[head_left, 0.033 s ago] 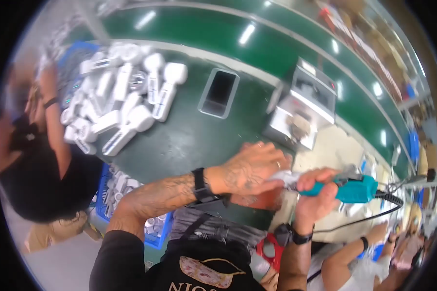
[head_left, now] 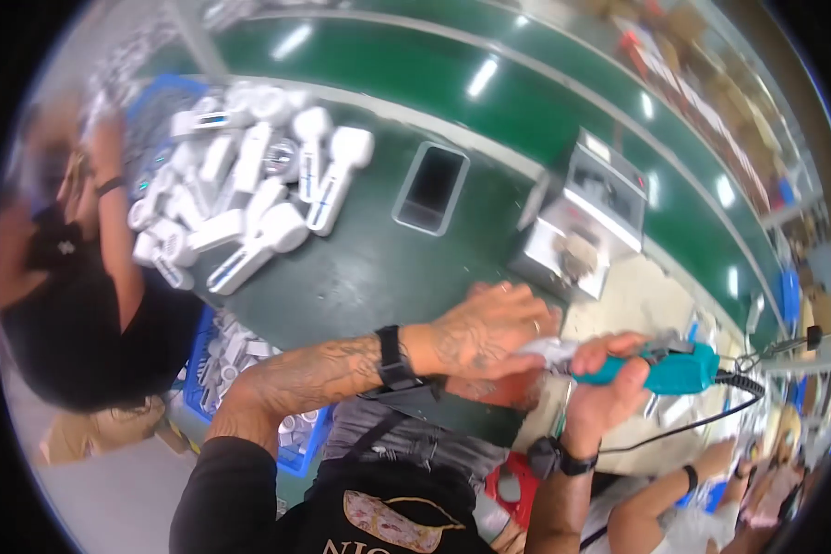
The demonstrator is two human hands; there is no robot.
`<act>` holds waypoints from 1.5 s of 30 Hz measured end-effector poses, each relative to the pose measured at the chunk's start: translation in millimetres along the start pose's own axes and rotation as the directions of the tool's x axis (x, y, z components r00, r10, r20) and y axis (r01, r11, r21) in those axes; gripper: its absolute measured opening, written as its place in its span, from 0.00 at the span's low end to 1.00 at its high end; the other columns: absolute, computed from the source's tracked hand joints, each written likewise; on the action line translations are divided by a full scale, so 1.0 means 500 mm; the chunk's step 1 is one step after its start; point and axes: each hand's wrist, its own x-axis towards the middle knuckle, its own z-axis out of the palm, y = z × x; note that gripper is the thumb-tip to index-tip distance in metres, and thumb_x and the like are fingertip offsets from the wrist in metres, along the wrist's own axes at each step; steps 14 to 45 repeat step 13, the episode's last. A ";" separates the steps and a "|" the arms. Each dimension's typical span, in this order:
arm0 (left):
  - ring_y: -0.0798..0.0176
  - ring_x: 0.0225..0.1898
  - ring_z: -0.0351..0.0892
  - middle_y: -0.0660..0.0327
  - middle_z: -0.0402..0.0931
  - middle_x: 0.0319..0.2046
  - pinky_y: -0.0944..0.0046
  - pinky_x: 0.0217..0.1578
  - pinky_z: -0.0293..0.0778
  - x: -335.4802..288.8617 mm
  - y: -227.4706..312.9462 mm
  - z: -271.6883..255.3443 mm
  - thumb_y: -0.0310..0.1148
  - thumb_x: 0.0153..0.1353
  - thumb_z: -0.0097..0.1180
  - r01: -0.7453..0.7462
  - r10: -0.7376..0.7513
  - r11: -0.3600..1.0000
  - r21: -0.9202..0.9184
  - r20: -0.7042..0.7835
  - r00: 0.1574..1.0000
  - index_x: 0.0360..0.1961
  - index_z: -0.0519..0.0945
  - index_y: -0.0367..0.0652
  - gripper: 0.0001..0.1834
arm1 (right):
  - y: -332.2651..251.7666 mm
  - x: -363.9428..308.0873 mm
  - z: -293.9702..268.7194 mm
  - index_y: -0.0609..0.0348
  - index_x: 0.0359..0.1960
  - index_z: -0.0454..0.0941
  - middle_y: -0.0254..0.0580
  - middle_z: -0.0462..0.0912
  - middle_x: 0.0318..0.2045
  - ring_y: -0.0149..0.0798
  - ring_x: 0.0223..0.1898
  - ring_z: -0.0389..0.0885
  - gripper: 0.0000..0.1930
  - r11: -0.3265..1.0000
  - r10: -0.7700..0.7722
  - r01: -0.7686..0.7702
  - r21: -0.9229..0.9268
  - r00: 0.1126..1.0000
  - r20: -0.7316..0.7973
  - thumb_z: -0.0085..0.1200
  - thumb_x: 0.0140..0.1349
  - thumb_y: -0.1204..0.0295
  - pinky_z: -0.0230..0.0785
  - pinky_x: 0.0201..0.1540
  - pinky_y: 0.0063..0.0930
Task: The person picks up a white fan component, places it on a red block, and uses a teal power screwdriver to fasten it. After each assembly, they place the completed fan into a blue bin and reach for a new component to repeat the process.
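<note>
My right hand (head_left: 609,383) is wrapped round a teal electric screwdriver (head_left: 679,371) with a coiled black cord. Its front end points left at a small white plastic part (head_left: 552,351). My left hand (head_left: 491,331), closed with the fingers curled, grips that part; its shape is mostly hidden and blurred. Whether the bit sits in a screw I cannot tell. Beyond my left forearm, a pile of white plastic handheld devices (head_left: 249,180) with rounded heads lies on the dark green table (head_left: 332,286).
A phone in a clear case (head_left: 431,189) lies mid-table. Right of it stands a silver box-shaped machine (head_left: 586,217). Blue baskets of white parts (head_left: 297,452) stand below the table's edge. A co-worker (head_left: 102,314) sits at left; another person's arm (head_left: 660,480) reaches in at right.
The whole scene has shifted slightly right and down in the view. Both hands keep the same grip on the white part and the screwdriver.
</note>
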 end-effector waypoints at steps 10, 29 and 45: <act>0.51 0.49 0.80 0.52 0.80 0.48 0.57 0.51 0.75 -0.148 0.078 -0.121 0.33 0.63 0.60 0.299 -0.385 0.916 -0.267 -0.373 0.845 0.56 0.76 0.41 0.20 | -0.103 -0.032 -0.128 0.62 0.50 0.69 0.41 0.72 0.23 0.39 0.23 0.70 0.38 0.941 -0.202 0.267 0.209 0.936 -0.288 0.50 0.60 0.34 0.65 0.29 0.28; 0.59 0.56 0.75 0.53 0.76 0.53 0.60 0.58 0.68 -0.212 0.073 -0.170 0.29 0.65 0.57 0.506 -0.633 0.772 -0.384 -0.529 0.565 0.59 0.72 0.36 0.22 | -0.070 -0.053 -0.150 0.61 0.52 0.70 0.41 0.72 0.22 0.39 0.22 0.70 0.38 0.976 -0.154 0.193 0.102 0.938 -0.311 0.52 0.59 0.35 0.66 0.29 0.30; 0.59 0.56 0.75 0.53 0.76 0.53 0.60 0.58 0.68 -0.212 0.073 -0.170 0.29 0.65 0.57 0.506 -0.633 0.772 -0.384 -0.529 0.565 0.59 0.72 0.36 0.22 | -0.070 -0.053 -0.150 0.61 0.52 0.70 0.41 0.72 0.22 0.39 0.22 0.70 0.38 0.976 -0.154 0.193 0.102 0.938 -0.311 0.52 0.59 0.35 0.66 0.29 0.30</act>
